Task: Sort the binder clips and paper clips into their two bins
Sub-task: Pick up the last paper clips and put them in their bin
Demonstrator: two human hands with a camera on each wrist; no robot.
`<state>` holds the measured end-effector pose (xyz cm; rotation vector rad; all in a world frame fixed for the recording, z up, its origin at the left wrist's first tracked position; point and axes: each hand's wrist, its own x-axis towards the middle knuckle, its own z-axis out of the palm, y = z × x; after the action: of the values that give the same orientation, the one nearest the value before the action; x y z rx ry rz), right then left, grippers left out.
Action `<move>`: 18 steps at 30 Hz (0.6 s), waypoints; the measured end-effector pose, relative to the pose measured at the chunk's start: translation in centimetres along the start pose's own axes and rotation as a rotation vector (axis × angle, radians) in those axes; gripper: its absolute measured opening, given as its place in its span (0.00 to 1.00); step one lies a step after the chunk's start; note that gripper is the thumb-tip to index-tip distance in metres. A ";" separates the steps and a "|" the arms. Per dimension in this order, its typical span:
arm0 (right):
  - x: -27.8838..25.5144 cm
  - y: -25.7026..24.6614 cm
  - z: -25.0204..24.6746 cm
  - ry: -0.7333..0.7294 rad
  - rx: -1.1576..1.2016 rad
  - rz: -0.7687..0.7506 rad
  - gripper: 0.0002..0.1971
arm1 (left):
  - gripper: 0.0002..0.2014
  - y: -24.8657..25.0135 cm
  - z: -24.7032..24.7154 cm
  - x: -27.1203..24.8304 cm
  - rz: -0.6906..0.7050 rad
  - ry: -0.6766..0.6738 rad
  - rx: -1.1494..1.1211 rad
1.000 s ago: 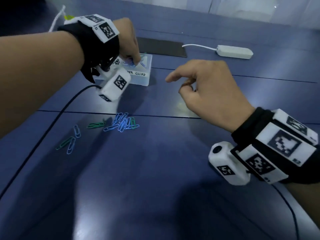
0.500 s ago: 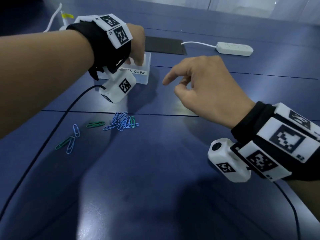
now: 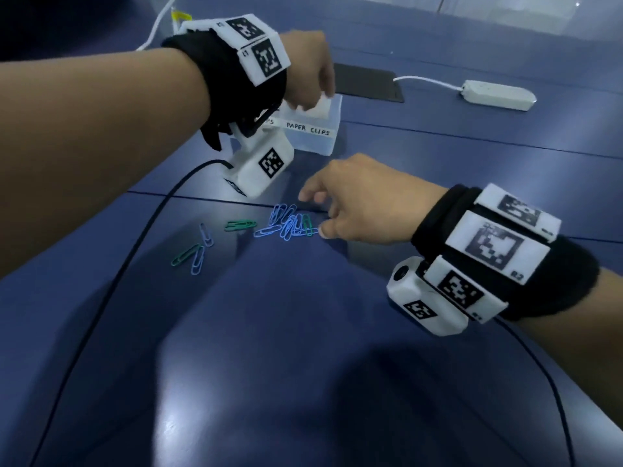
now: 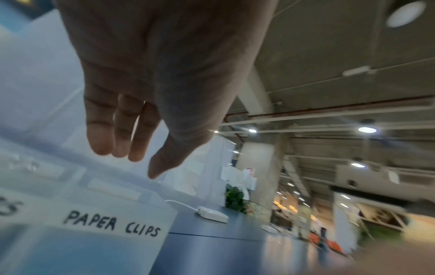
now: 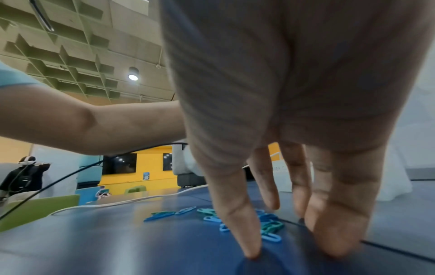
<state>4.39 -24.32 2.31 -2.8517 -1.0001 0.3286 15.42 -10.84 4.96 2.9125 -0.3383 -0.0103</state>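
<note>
A pile of blue and green paper clips (image 3: 290,225) lies on the dark blue table; the right wrist view shows the pile (image 5: 270,227) between my fingers. My right hand (image 3: 313,215) is down at the pile's right edge, fingers spread and holding nothing, thumb tip on the table. Three more loose clips (image 3: 199,251) and a green one (image 3: 239,225) lie to the left. My left hand (image 3: 317,92) hovers over the translucent bin labelled PAPER CLIPS (image 3: 308,128), fingers straight and empty (image 4: 122,141). The neighbouring bin is mostly hidden behind my left wrist.
A white power strip (image 3: 497,96) with its cord and a black pad (image 3: 364,85) lie behind the bins. A black cable (image 3: 135,247) runs across the table left of the clips. Another person (image 5: 23,174) is far off in the right wrist view.
My left hand held a blue clip over the paper clips bin a second ago and is now empty above it. My right hand dropped from mid-air down to the pile.
</note>
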 end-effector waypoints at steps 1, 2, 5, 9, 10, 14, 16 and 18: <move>0.3 -0.4 0.3 -0.039 -0.027 -0.010 0.22 | 0.19 -0.1 -0.1 -0.8 0.026 0.064 0.033; 0.6 -0.6 0.5 -0.062 -0.052 -0.019 0.24 | 0.20 -0.2 -0.3 -1.7 0.052 0.125 0.060; 0.9 -0.9 0.7 -0.094 -0.075 -0.018 0.27 | 0.18 -1.1 -0.8 -6.4 0.115 0.152 0.106; 0.9 -1.4 1.0 -0.089 -0.120 -0.034 0.25 | 0.23 -3.3 -0.8 -14.9 0.025 -0.250 0.153; 0.9 -1.5 1.0 -0.087 -0.127 -0.030 0.25 | 0.26 -3.7 -0.6 -16.5 -0.025 -0.351 0.136; 1.4 -2.2 1.3 -0.047 -0.102 -0.037 0.26 | 0.33 -5.4 1.5 -19.4 -0.113 -0.413 0.093; 1.6 -3.0 1.4 -0.019 -0.104 -0.055 0.22 | 0.31 -5.7 2.2 -19.5 -0.105 -0.361 0.075; 1.9 -3.7 1.5 0.005 -0.099 -0.083 0.20 | 0.25 -5.5 2.4 -19.0 -0.120 -0.315 0.013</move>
<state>3.24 -20.25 1.10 -2.8854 -1.1621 0.2714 -1.94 -1.73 1.17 2.9358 -0.2108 -0.4909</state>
